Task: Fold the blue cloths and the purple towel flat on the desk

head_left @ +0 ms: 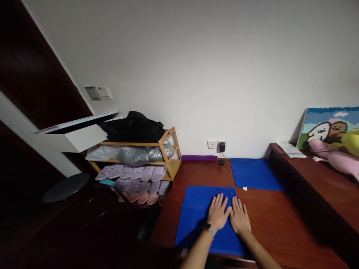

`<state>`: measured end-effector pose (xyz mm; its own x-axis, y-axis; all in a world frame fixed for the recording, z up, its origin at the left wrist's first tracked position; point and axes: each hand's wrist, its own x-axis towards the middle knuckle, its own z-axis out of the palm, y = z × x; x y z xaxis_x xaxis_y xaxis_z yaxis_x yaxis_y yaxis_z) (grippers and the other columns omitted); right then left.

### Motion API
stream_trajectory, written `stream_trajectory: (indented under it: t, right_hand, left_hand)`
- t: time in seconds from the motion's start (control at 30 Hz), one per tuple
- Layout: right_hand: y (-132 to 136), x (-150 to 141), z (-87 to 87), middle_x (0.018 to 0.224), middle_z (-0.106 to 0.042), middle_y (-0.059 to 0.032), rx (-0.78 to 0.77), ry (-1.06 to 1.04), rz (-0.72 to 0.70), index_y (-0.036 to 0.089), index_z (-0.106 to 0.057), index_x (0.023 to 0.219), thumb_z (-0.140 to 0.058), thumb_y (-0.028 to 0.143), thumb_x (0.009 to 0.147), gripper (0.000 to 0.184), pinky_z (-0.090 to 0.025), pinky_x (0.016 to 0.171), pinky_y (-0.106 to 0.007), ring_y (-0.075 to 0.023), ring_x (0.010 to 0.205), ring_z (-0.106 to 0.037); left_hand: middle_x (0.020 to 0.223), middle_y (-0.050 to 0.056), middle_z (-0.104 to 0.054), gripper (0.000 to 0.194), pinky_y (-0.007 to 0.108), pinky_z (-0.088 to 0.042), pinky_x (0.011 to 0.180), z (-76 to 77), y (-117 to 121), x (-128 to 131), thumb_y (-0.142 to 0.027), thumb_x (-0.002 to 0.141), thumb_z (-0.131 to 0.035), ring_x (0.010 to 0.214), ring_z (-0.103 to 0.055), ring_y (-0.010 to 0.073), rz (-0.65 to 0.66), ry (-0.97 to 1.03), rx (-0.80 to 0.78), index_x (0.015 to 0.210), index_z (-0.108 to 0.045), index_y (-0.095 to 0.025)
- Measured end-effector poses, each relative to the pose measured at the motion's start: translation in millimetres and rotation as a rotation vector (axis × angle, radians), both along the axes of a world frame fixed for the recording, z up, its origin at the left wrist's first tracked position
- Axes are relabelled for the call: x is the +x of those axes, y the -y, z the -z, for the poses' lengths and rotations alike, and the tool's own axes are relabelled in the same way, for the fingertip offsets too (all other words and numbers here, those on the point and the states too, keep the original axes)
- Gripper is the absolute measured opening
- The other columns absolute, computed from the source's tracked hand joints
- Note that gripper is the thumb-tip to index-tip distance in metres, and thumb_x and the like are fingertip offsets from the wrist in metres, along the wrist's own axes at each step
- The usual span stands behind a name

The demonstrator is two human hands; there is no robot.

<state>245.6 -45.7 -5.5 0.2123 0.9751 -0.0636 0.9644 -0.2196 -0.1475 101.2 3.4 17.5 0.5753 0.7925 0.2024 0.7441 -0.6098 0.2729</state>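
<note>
A blue cloth [193, 213] is spread out on the reddish-brown wooden table [269, 220], its white tag showing at the near left corner. My left hand [218, 213], with a watch [209, 228] on the wrist, lies flat on the cloth, fingers stretched forward. Beside it, my right hand [240, 217] rests flat across the cloth's right edge. The two thumbs come close together or touch. Neither hand holds anything. Farther back, a second blue cloth [255, 173] lies flat, with a white tag at its near edge.
A folded purple cloth [199, 158] lies along the wall near a plugged-in black adapter [222, 147]. To the left stands a wooden rack [168, 157] with slippers [137, 172] and a black bag [134, 129]. A pink plush toy [336, 158] lies on the raised ledge at right.
</note>
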Motion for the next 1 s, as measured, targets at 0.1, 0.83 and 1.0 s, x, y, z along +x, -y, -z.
stream_trajectory:
  t: [0.1,0.83,1.0]
  right_hand:
    - [1.2,0.9,3.3,0.169,-0.014,-0.0037,0.019,0.006,-0.014,0.012,-0.021,0.161,-0.017,0.035,0.101,0.064,-0.009,0.126,-0.047,-0.0242,0.157,-0.01]
    - [72.2,-9.7,9.5,0.168,-0.019,-0.0028,0.086,-0.017,0.024,0.013,-0.022,0.161,-0.014,0.044,0.102,0.068,-0.012,0.126,-0.048,-0.0239,0.156,-0.016]
    - [88.1,-11.8,16.9,0.167,-0.021,-0.0041,0.1,-0.058,0.03,0.012,-0.025,0.161,-0.017,0.042,0.101,0.067,-0.012,0.127,-0.048,-0.0238,0.156,-0.017]
  left_hand:
    - [0.166,0.005,-0.033,0.058,0.048,-0.02,0.127,10.3,22.2,7.4,-0.051,0.107,-0.02,0.155,-0.025,0.0228,-0.029,0.01,-0.043,0.159,-0.033,-0.031]
    - [0.166,0.007,-0.033,0.059,0.048,-0.031,0.122,16.8,7.3,-173.0,-0.053,0.105,-0.031,0.152,-0.031,0.0271,-0.386,-0.101,0.061,0.157,-0.038,-0.028]
    - [0.151,0.012,-0.055,0.052,0.044,-0.043,0.112,2.7,28.9,-173.6,-0.04,0.105,-0.032,0.138,-0.05,0.0282,-0.488,-0.001,0.231,0.149,-0.05,-0.02]
